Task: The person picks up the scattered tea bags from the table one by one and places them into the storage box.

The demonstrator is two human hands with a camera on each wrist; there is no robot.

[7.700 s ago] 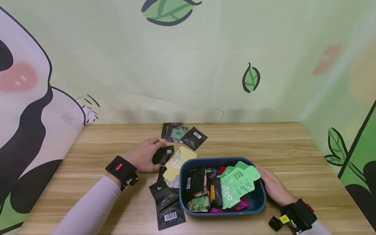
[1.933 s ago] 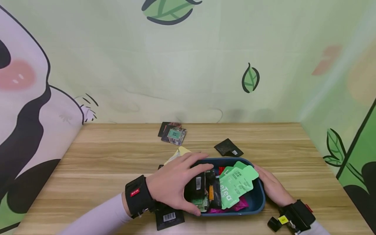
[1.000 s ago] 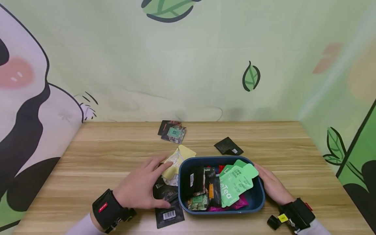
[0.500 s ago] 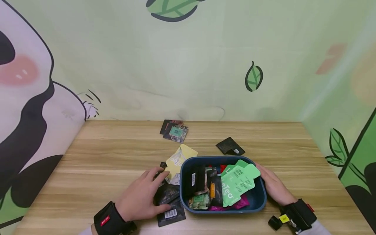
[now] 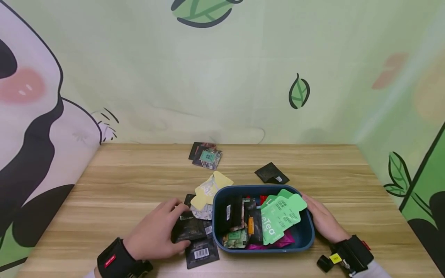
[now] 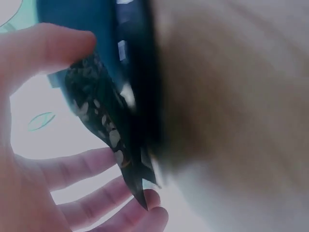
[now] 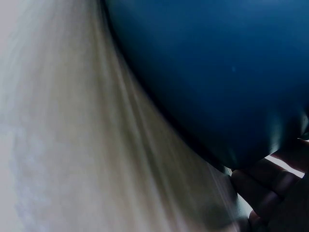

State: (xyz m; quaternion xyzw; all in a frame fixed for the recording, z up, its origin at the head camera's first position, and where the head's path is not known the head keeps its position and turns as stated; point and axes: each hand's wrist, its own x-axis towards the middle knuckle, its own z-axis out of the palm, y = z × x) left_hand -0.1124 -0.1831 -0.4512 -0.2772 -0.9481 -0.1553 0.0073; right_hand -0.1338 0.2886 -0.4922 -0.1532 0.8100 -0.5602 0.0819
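In the head view my left hand (image 5: 156, 229) pinches a black sachet (image 5: 189, 230) by its edges, left of a blue bin (image 5: 257, 189). The left wrist view shows the thumb at one edge of this sachet (image 6: 99, 108), pale spots printed on it, and the fingers at the other. Beneath and beside it lie more black sachets, one with a barcode (image 5: 201, 253). My right hand (image 5: 323, 216) rests along the bin's right end, fingertips hidden behind it; the right wrist view has its fingers (image 7: 260, 186) against the blue wall. Green LeTea packets (image 5: 281, 220) and black and pink sachets fill the bin.
Yellow packets (image 5: 205, 193) lie against the bin's left back corner. Farther back sit a small stack of dark sachets (image 5: 206, 156) and a lone black sachet (image 5: 271, 173). A printed cloth backdrop (image 5: 222, 85) rises at the table's (image 5: 323, 166) back edge.
My left hand has left the bin's left end, come down on the black sachets and drawn one slightly left. The black sachet behind the bin is new since the earliest frame. My right hand stays put.
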